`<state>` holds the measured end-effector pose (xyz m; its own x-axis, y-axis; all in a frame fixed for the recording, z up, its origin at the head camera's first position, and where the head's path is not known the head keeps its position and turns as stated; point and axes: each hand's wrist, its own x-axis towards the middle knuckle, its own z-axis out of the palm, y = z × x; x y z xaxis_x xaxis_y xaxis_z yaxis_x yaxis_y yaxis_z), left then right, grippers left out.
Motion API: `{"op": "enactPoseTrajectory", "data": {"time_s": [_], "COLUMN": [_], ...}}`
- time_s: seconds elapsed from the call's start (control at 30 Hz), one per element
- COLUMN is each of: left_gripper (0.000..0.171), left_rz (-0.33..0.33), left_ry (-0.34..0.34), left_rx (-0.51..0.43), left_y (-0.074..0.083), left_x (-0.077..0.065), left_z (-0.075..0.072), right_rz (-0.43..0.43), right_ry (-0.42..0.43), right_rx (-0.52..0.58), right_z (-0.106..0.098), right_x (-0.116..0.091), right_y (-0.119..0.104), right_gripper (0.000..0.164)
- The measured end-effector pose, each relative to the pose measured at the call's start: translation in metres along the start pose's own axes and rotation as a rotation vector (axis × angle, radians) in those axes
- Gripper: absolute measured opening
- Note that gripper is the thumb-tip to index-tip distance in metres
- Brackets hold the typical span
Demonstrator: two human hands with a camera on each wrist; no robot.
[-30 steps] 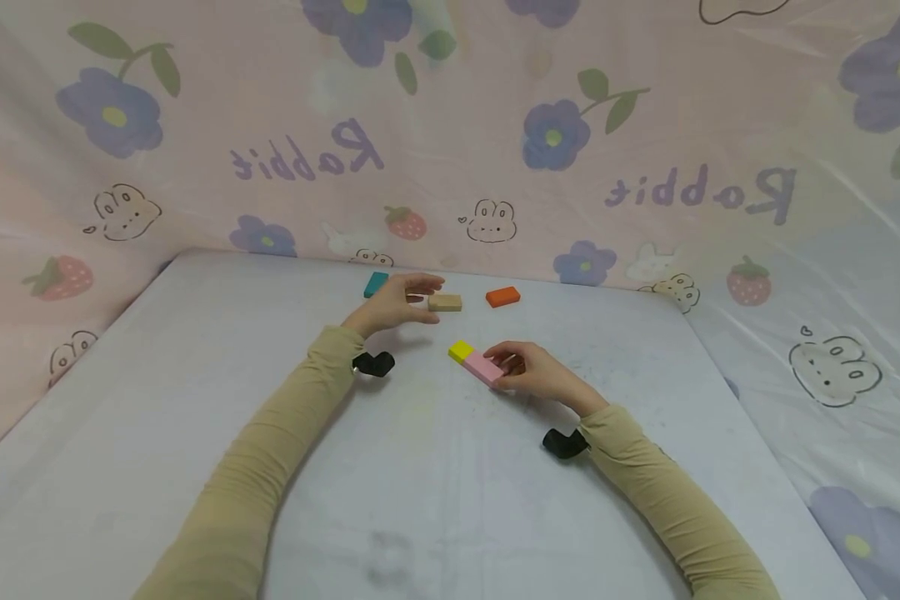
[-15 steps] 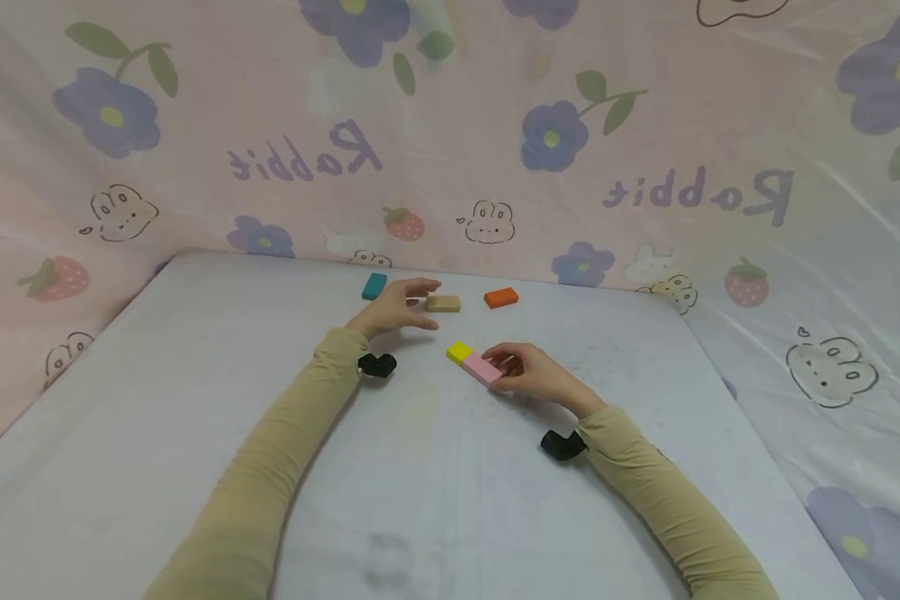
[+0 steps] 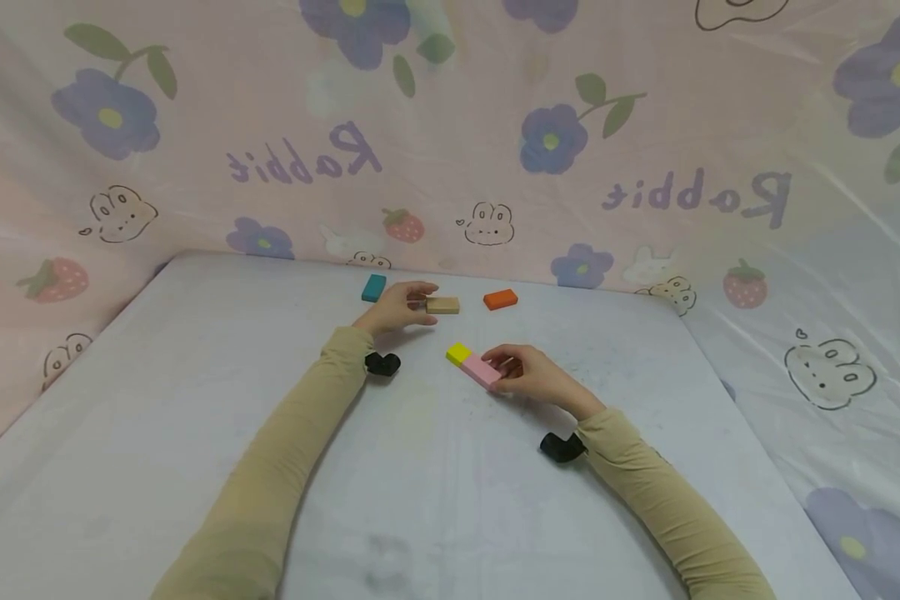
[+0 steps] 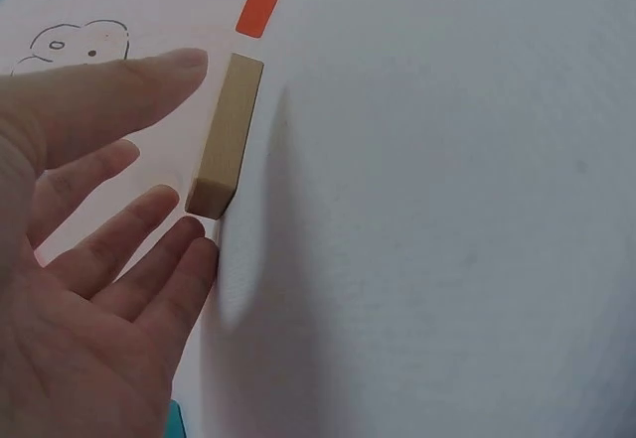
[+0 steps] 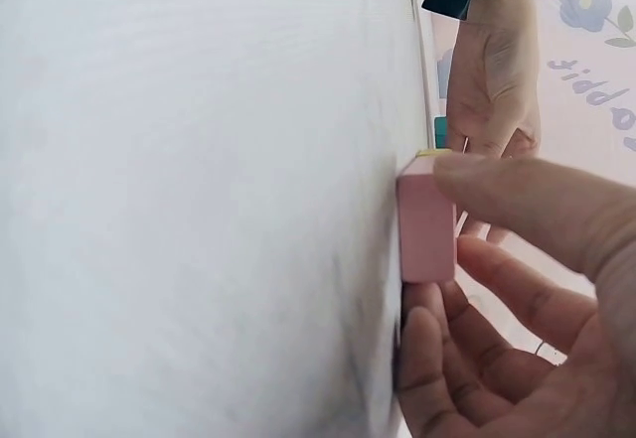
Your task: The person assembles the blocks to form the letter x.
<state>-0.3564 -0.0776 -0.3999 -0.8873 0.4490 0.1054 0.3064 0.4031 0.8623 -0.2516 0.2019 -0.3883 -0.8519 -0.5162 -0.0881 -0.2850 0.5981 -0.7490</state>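
Observation:
My left hand is beside a plain wooden block near the back of the table, thumb and fingers spread apart. In the left wrist view the fingertips are right at the near end of that wooden block, and the thumb stands off its side. Nearer the front, my right hand holds a pink block between thumb and fingers. That pink block lies flat on the white surface, its far end against a yellow block, in line with it.
Behind the left hand lies a teal block. An orange block sits to the right of the wooden one. A printed curtain rises along the back edge of the white table.
My left hand has shifted slightly right and toward me at the wooden block, its thumb and fingers a little closer together. The right hand has stayed on the pink block.

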Motion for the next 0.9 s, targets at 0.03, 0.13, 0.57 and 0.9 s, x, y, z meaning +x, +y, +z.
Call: {"op": "enactPoseTrajectory", "data": {"time_s": [0.03,0.13,0.57,0.9], "left_gripper": [0.066,0.067,0.064,0.056], "left_rz": [-0.005,-0.014,-0.028,-0.096], "left_ry": [-0.002,-0.003,-0.007,0.045], "left_rx": [-0.003,-0.006,0.036,0.016], "left_y": [0.000,0.002,-0.002,-0.005], "left_x": [0.000,-0.001,0.010,0.015], "left_z": [0.000,0.001,0.009,0.015], "right_rz": [-0.001,-0.003,-0.004,-0.006], "right_ry": [-0.001,-0.002,0.001,-0.001], "right_rx": [-0.001,0.001,-0.006,-0.005], "right_z": [0.000,0.000,0.001,0.000], "right_x": [0.000,0.000,0.000,0.002], "right_y": [0.000,0.000,0.002,0.003], "right_gripper": [0.045,0.045,0.045,0.045]}}
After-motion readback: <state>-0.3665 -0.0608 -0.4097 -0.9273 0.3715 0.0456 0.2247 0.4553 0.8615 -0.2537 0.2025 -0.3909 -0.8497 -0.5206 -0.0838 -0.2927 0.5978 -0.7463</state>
